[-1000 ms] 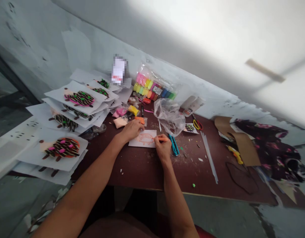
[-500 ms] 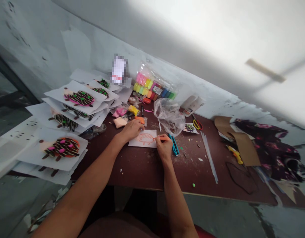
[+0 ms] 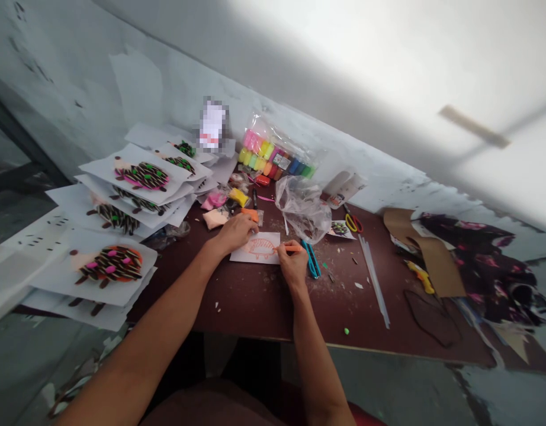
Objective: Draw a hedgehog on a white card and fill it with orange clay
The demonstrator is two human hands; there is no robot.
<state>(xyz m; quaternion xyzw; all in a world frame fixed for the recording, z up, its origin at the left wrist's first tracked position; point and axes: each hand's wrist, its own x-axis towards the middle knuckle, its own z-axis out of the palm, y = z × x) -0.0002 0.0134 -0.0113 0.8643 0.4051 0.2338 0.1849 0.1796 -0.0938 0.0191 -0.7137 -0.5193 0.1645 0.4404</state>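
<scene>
A sheet of white paper (image 3: 241, 255) lies on the table with an orange outline drawing (image 3: 263, 247) of a hedgehog-like animal, stripes on its back and short legs below. My right hand (image 3: 293, 257) is closed around an orange pen (image 3: 292, 248), its tip at the drawing's right end. My left hand (image 3: 238, 231) rests on the upper left of the sheet, fingers laid over it and partly hidden. Just beyond it are an orange clay packet (image 3: 250, 213) and a peach clay piece (image 3: 216, 219). A teal-handled tool (image 3: 312, 259) lies right of my right hand.
Stacked sheets with clay hedgehogs (image 3: 142, 176) fill the left side. Behind are bagged colored clays (image 3: 277, 155), a crumpled plastic bag (image 3: 304, 207) and scissors (image 3: 354, 223). To the right lie clear sticks (image 3: 375, 283), a yellow glue gun (image 3: 420, 276) and dark floral cloth (image 3: 486, 266).
My right hand and the pen have shifted very slightly left along the right end of the drawing. My left hand stays in place on the paper.
</scene>
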